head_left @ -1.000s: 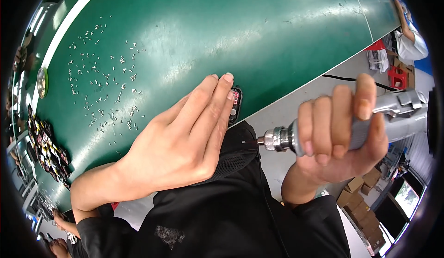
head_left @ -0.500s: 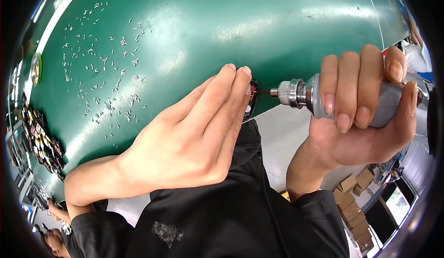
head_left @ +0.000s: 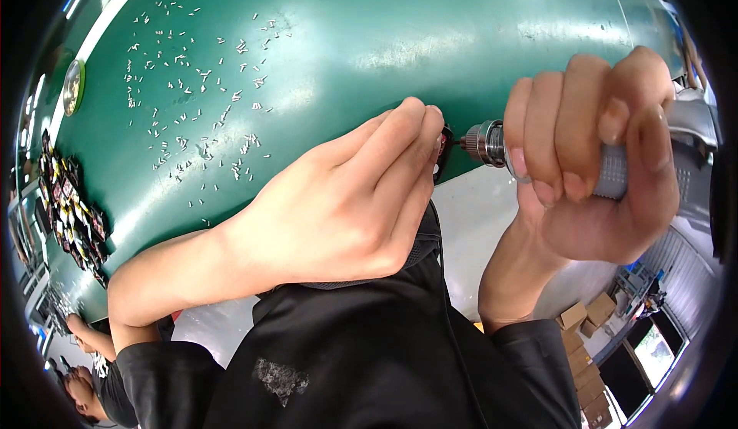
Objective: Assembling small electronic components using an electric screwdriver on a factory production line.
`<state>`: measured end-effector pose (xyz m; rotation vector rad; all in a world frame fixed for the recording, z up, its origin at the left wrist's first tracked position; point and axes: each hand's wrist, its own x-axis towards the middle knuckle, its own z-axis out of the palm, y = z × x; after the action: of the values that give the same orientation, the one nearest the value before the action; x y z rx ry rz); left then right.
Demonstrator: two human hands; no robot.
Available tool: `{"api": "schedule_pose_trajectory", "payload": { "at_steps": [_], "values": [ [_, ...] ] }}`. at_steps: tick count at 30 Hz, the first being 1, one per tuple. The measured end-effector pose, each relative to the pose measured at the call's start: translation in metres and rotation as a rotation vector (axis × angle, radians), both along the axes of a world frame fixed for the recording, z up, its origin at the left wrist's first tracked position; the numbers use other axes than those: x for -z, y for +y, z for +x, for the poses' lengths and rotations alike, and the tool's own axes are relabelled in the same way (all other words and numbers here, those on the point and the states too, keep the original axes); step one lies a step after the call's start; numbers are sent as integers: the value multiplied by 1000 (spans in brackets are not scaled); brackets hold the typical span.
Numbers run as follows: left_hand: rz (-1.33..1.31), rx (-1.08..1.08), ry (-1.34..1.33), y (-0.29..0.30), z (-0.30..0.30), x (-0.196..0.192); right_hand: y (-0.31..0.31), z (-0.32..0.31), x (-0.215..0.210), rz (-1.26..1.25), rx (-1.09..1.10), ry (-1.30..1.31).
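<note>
At the edge of the green table (head_left: 346, 14) we see a black device (head_left: 445, 151), mostly hidden behind the left hand (head_left: 346, 191), fingers together; we cannot tell its grip. The right hand (head_left: 573, 133) clasps a grey power screwdriver (head_left: 484, 144) pointed at it. Leftward lie scattered screws (head_left: 258, 83), a round dish (head_left: 73, 88), heaped dark pieces (head_left: 73, 214).

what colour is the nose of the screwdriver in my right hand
The screwdriver's nose is silvery metal, best seen in the head view.
</note>
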<state>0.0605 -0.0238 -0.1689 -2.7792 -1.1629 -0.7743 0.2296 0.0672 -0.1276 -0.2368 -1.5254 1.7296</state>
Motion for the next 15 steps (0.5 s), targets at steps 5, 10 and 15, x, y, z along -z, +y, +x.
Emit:
{"api": "schedule_pose_trajectory", "payload": {
  "at_steps": [5, 10, 15],
  "values": [
    [99, -13, 32, -1, -7, 3, -3, -15, -3, 34, -14, 11],
    [-60, -28, -68, -9, -14, 4, -16, -24, 4, -84, 28, 39],
    [-172, 86, -71, -38, -40, -14, -12, -15, 0, -135, -232, 375]
  ]
}}
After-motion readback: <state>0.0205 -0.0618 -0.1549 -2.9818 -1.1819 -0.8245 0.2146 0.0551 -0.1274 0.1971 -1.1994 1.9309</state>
